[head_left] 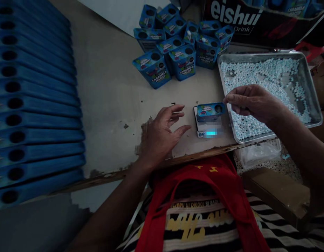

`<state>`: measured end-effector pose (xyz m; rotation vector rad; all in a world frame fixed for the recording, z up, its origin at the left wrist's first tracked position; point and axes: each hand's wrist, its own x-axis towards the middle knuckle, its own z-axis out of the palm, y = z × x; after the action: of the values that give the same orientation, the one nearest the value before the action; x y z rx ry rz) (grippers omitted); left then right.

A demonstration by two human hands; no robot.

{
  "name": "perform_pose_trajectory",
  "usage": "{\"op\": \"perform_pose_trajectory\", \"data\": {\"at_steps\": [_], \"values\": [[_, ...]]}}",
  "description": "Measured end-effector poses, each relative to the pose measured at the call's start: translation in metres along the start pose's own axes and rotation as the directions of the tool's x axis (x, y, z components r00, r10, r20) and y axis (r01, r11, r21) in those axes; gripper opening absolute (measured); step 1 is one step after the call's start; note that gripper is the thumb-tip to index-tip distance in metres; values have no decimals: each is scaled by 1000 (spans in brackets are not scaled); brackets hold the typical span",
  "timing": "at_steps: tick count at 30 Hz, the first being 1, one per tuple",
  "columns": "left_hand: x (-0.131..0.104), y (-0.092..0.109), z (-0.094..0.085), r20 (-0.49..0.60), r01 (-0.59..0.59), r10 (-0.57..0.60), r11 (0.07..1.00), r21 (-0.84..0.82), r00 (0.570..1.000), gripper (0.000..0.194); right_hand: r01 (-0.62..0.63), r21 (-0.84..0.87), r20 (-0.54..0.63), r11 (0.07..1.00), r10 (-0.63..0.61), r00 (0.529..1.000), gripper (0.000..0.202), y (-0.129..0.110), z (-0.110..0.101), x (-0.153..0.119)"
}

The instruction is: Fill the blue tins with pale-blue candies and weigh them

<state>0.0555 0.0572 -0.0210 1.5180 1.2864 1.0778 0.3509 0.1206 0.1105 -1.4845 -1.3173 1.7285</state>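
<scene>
A small blue box (pixel 210 111) with a round dark opening stands on a white digital scale (pixel 202 128), whose display glows cyan. To the left of the scale my left hand (pixel 168 129) is held with its fingers apart and nothing in them. My right hand (pixel 247 99) is just right of the box, over the near-left part of a metal tray (pixel 318 105) of pale blue and white candies (pixel 243 122). Its thumb and fingertips are pinched together close to the box's corner; whatever they hold, if anything, is too small to make out.
Several blue boxes (pixel 184 64) stand grouped at the back of the table. Long stacked rows of flat blue boxes (pixel 46 105) fill the left side. Behind the tray is a black printed carton (pixel 235 17). A brown carton (pixel 278 190) lies below the table's edge at right.
</scene>
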Motion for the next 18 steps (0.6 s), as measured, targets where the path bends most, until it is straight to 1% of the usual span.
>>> {"op": "perform_pose_trajectory", "data": {"at_steps": [4,6,10,12,13,15,17,18], "values": [[-1,1,2,0,3,-3,1000,-19,1000,60,-23,19,25,1000,22,999,28,6,10,11],[-1,0,1,1,19,-19,999,-27,1000,62,-10,24,26,1000,10,1000,27,10,13,15],[-2,-1,-3,-2,46,-46,998,-44,999,64,21,58,-32,998,-19,999,23,11,10,13],[-1,-1,-5,-1,50,-50,998,-47,999,63,34,121,-102,992,-22,995,20,10,2,10],[-1,0,-6,1,48,-48,998,-41,999,62,46,166,-155,985,-20,988,17,10,-4,9],[1,1,-8,9,43,-43,999,-12,999,58,62,257,-279,964,13,960,13,14,-19,9],[3,3,-9,11,34,-35,999,27,999,51,38,320,-380,947,91,920,22,23,-34,10],[4,4,-9,10,29,-29,999,41,1000,48,5,341,-410,940,143,901,28,28,-41,10]]}}
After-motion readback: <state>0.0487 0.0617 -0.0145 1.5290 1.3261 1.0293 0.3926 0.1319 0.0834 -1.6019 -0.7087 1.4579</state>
